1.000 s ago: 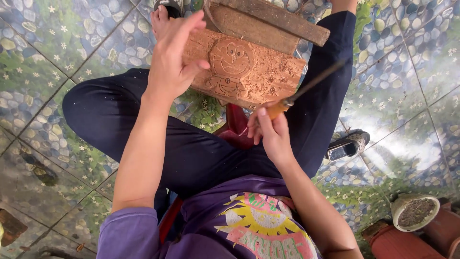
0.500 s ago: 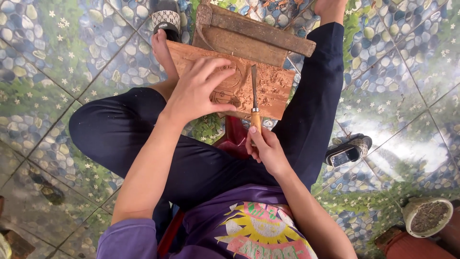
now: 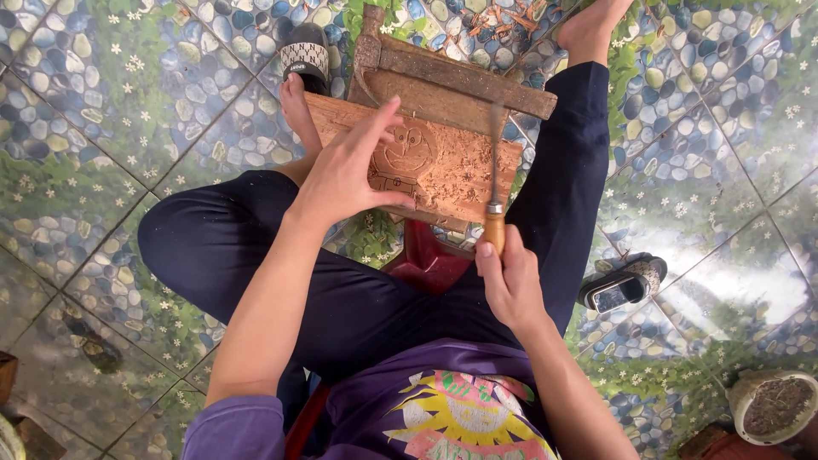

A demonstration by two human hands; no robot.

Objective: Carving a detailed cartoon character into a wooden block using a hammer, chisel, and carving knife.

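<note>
1. Head view, looking straight down: a seated person in dark trousers and a purple printed shirt works over a carved wooden board [image 3: 452, 170] that lies across the lap area, propped between the knees.
2. Left hand [image 3: 354, 170]: laid on the left part of the board, fingers [image 3: 379, 128] spread and arched, thumb pressed near the board's lower edge. The hand is released, bracing the board rather than closing around anything.
3. Right hand [image 3: 511, 285]: clenched around the wooden handle of a chisel [image 3: 494, 183], thumb lying along the handle.
4. Chisel: the handle stands just below the board's near edge; the metal shaft runs upward across the board's right part. The shaft is motion-blurred, so the exact contact point of the tip cannot be told.
5. Carved wooden board: reddish-brown, bearing a round cartoon-face relief just beside the left fingertips. Its far edge meets a frame of rough wooden battens [image 3: 452, 81].
6. Surroundings:
   - Tiled floor [image 3: 128, 111] printed with a pebble-and-grass pattern.
   - Black sandal [image 3: 307, 55] at the far left of the board, beside a bare foot.
   - Second sandal [image 3: 622, 285] on the floor near the right knee.
   - Red stool [image 3: 426, 260] visible between the legs.
   - Pale bowl [image 3: 775, 405] with dark contents at the lower right, well apart from the hands.
</note>
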